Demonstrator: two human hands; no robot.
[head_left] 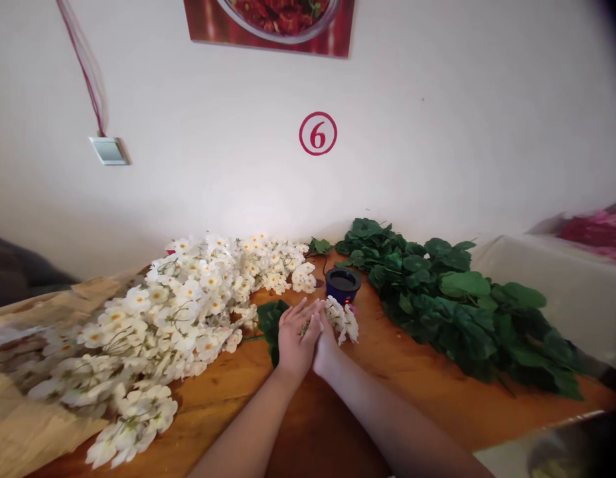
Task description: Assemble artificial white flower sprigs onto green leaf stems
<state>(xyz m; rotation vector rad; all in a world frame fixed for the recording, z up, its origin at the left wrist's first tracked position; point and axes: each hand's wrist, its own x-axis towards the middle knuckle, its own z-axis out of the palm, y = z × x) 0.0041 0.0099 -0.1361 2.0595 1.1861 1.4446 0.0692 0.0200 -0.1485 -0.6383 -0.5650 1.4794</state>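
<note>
In the middle of the table my left hand (294,338) and my right hand (326,342) are pressed together, palms facing. Between them they hold a white artificial flower spray, its stems mostly hidden by my fingers. White blossoms (344,320) of the spray stick out past my right hand. Green leaves (269,325) lie against the outer side of my left hand; whether they join the same stem I cannot tell. Just beyond my fingers stands a small dark blue pot (342,284) with a black rim and a red light on its front.
A large heap of white artificial flowers (188,302) covers the left side, partly on brown paper (34,425). Green artificial leaves (452,305) are piled on the right of the wooden table (387,378). Beyond them sits a whitish box or bag (567,292). A wall closes off the back.
</note>
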